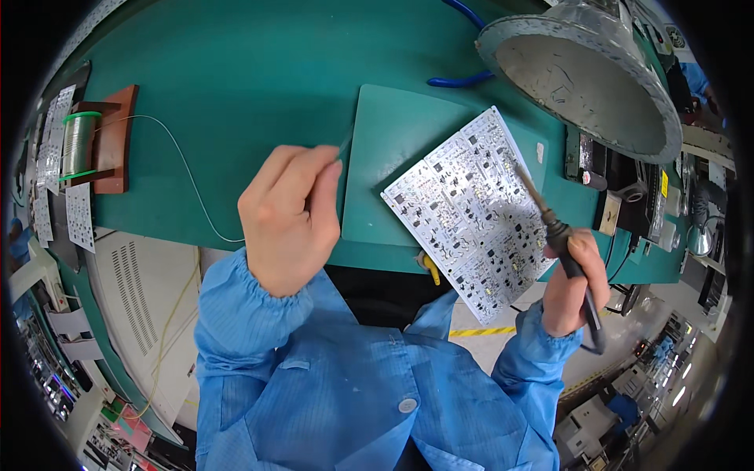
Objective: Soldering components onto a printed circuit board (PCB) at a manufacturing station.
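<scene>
My left hand [294,212] is raised near the left edge of a green mat, with thumb and fingers pinched together. Thin solder wire [184,158] loops from a spool at the left to that hand, and a short end seems to stick out past the fingertips. In my right hand [580,282] is a soldering iron [559,235] with a dark handle. Its tip points up and left, over the right part of a white circuit board [463,208] covered with small components. I cannot tell whether the tip touches the board. The board lies diagonally, its near corner jutting past the table edge.
The solder spool [78,145] sits on a brown stand [118,141] at the left, beside more boards [80,216]. A wide metal hood [581,82] hangs over the far right. Blue-handled pliers [463,80] lie beyond the green mat [385,118]. Black equipment [636,208] stands at the right.
</scene>
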Tool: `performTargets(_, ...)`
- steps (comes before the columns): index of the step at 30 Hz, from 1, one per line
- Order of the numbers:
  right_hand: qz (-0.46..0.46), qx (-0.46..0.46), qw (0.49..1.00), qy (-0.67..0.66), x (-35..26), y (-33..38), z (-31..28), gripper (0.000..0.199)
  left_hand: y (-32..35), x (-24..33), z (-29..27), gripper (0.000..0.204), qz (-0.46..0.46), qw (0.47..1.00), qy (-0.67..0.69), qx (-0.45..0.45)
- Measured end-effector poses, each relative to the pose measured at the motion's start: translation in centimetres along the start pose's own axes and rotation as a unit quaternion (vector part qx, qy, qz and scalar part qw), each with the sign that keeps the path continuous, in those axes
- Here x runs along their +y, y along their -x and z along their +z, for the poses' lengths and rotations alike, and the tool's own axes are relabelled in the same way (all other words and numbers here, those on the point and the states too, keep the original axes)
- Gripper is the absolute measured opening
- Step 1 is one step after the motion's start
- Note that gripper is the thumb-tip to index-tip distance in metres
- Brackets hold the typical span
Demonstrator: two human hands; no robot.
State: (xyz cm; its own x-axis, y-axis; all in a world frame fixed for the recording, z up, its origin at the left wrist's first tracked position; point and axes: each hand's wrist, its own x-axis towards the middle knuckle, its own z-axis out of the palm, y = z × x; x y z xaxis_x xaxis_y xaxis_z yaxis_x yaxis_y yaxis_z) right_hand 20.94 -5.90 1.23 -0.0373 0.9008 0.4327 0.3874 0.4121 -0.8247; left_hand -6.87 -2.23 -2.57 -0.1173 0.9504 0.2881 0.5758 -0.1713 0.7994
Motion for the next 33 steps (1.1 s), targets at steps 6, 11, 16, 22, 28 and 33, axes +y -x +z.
performTargets(6, 0.039, -0.069, 0.992, -0.099, 0.2, -3.3, 1.0, 0.029, 0.4, 2.3, -0.6, 0.017, 0.031, 0.995, 0.082, -0.043)
performTargets(11, 0.062, -0.117, 0.981, -0.144, 1.2, -4.4, 1.7, 0.025, 0.2, 2.4, 1.4, 0.011, 0.015, 0.989, 0.127, -0.078)
performTargets(16, 0.063, -0.141, 0.976, -0.154, 1.6, -4.9, 1.7, 0.022, 0.1, 1.8, 2.2, 0.012, 0.036, 0.985, 0.138, -0.096)
performTargets(22, 0.107, -0.127, 0.975, -0.149, 1.2, -5.3, 2.0, 0.020, -0.1, 1.9, 2.5, 0.017, 0.033, 0.988, 0.131, -0.072)
performTargets(28, 0.144, -0.123, 0.974, -0.122, 1.5, -6.0, 1.7, 0.027, -0.3, 1.9, 2.7, 0.017, 0.038, 0.988, 0.133, -0.070)
performTargets(33, 0.181, -0.134, 0.962, -0.154, 1.6, -6.1, 1.5, 0.026, -0.3, 1.8, 2.5, 0.013, 0.046, 0.986, 0.134, -0.090)
